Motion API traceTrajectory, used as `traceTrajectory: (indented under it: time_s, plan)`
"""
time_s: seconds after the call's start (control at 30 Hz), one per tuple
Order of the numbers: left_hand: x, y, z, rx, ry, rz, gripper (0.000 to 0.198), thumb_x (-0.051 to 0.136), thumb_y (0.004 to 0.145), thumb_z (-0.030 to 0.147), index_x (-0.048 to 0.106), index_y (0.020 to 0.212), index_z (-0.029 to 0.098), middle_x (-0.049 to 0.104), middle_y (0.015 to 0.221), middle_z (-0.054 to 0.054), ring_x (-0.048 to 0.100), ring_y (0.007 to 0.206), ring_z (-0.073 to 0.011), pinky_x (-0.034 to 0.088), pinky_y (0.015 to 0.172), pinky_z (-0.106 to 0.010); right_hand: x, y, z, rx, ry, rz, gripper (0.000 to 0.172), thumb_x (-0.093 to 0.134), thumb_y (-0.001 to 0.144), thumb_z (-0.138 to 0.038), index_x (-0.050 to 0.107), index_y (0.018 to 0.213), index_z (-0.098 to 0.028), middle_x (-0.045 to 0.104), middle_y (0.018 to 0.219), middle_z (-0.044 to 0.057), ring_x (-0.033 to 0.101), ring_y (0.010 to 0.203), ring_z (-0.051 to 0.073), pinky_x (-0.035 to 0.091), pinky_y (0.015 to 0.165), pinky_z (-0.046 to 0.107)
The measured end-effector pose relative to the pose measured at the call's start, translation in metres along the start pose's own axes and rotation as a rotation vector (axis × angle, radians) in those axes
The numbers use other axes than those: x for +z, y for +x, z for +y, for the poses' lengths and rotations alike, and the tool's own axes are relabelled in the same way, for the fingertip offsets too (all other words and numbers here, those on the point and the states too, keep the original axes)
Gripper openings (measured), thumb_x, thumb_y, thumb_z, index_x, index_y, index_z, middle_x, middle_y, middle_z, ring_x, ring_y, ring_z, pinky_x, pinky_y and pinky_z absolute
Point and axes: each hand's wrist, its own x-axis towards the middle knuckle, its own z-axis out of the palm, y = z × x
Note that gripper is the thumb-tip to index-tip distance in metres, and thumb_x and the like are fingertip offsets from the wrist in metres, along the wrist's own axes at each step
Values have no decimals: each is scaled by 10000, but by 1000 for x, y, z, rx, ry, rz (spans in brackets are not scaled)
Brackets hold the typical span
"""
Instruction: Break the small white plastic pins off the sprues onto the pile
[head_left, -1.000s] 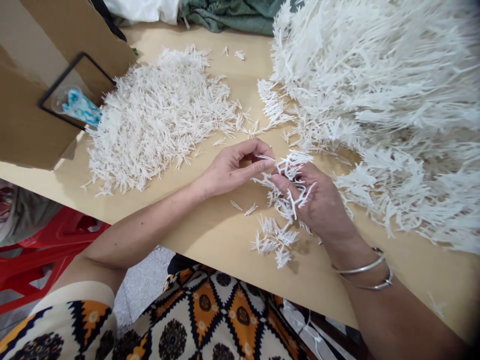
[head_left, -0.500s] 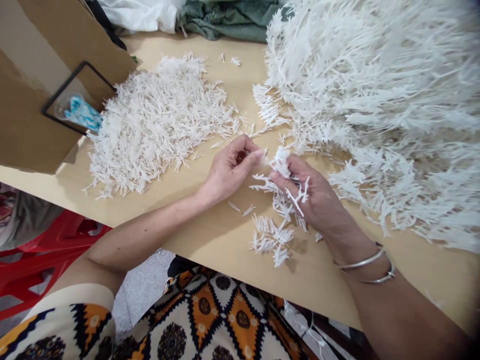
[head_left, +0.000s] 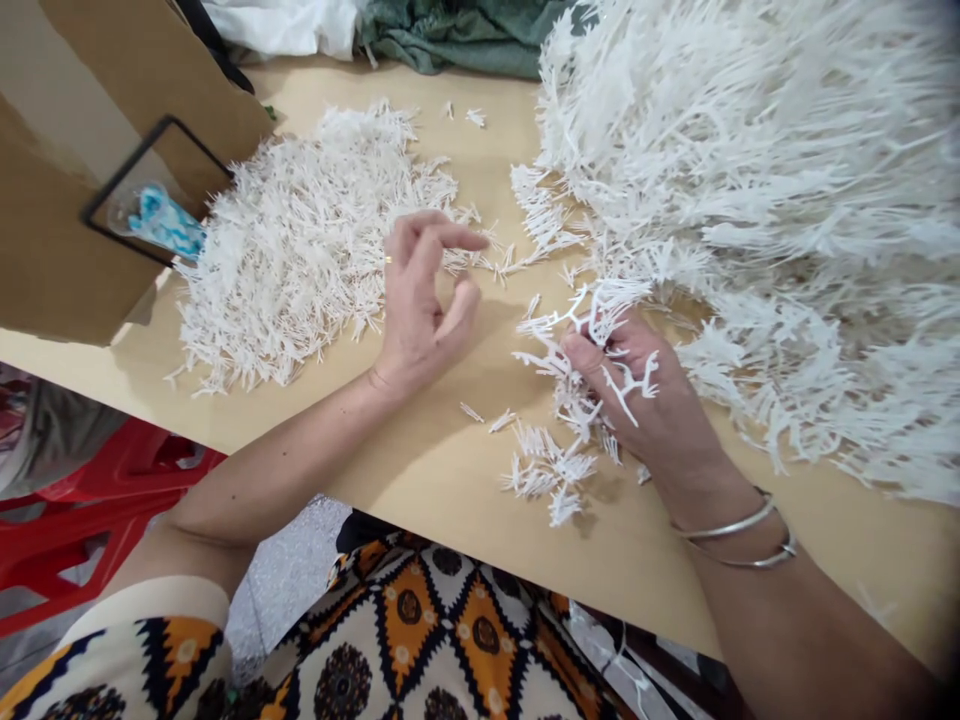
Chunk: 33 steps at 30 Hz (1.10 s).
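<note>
Right hand (head_left: 652, 405) pinching a branched white sprig (head_left: 600, 310) between thumb and fingers, low over the surface (head_left: 450, 480) at centre-right. Left hand (head_left: 420, 300) just left of it, loosely spread, thumb and forefinger apart, gripping nothing. Small loose cluster (head_left: 547, 470) on the near side, flat pile of short pieces (head_left: 300, 240) further left, huge heap of sprigs (head_left: 750, 180) to the right.

No writing can be read anywhere.
The blue-and-white packet (head_left: 161, 222) behind the black-framed opening in the cardboard box (head_left: 52, 260) has a printed pattern that is too blurred to make out as letters. The box faces, the white plastic sprigs (head_left: 600, 305) gripped in the right hand (head_left: 660, 410) and the patterned garment (head_left: 420, 620) show no letters, numbers or logos.
</note>
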Motion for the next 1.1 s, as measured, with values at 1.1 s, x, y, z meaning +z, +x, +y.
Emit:
traceTrajectory:
  time_s: [1.1]
  plan:
    - [7, -5, 12, -375, -438, -619, 429, 607, 982, 606, 605, 866, 193, 634, 601, 44, 557, 531, -69, 422, 580, -215, -4, 0, 2, -24, -98, 14, 329, 553, 1032, -471, 494, 789, -256, 444, 710, -14, 407, 635, 147, 388, 598, 317]
